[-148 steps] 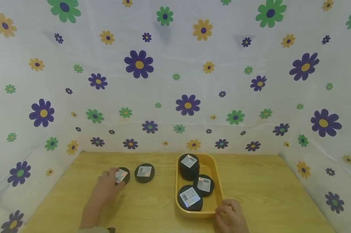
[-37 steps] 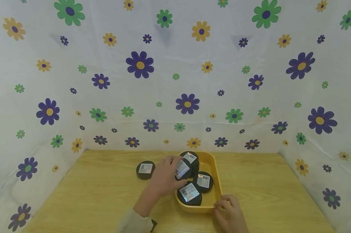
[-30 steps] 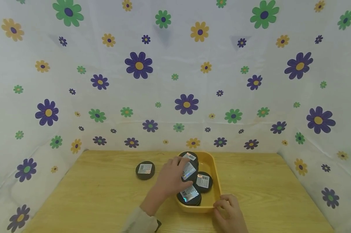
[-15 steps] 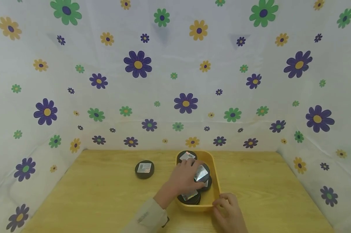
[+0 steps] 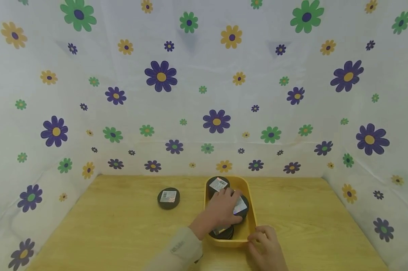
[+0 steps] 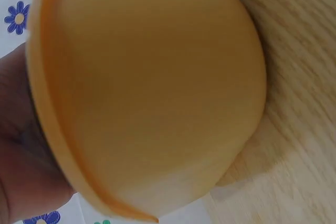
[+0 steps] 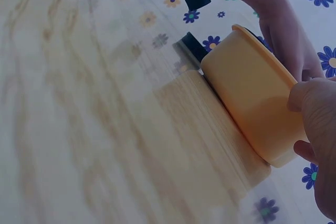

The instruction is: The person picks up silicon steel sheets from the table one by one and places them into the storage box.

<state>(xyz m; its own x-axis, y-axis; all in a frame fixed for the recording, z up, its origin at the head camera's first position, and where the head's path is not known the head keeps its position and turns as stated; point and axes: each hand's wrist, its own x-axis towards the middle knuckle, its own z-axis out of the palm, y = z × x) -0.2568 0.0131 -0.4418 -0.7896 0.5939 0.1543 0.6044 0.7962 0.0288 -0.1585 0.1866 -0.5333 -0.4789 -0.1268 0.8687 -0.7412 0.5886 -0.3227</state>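
Note:
My left hand (image 5: 220,212) is inside the yellow tray (image 5: 249,229), gripping a flat black disc (image 5: 241,207) with a silvery label. Beneath it, another black disc is mostly covered. At the tray's back left stands a stack of black discs (image 5: 219,184); more discs (image 5: 225,233) lie at the front left, partly behind my hand. My right hand (image 5: 266,248) pinches the tray's near right corner. In the right wrist view, thumb and fingers (image 7: 304,98) meet the tray wall (image 7: 252,98). The left wrist view is filled by the tray's outer wall (image 6: 147,87).
One labelled black disc (image 5: 168,198) lies on the wooden table (image 5: 122,226) left of the tray. A white flower-printed cloth (image 5: 190,94) stands behind the table and along both sides.
My left hand took a disc from the table's left, carried it right over the tray, and lowered it onto the disc at the right. The right hand stays at the corner.

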